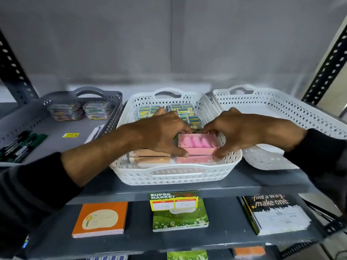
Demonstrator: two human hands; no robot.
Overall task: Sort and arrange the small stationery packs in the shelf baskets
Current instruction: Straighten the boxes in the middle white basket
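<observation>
Both hands are inside the middle white basket [176,177] on the grey shelf [262,182]. Left hand [161,134] and right hand [234,130] each pinch one end of a pink pack [197,142], fingers closed on it from either side. This pack sits on top of other pink packs [194,158] at the basket's near right. Peach packs [150,156] lie just left of these. Blue-yellow small packs [187,112] fill the far part. Grey basket [22,124] on the left holds clear boxes [78,110] and markers [20,145]. White basket [293,117] on the right.
</observation>
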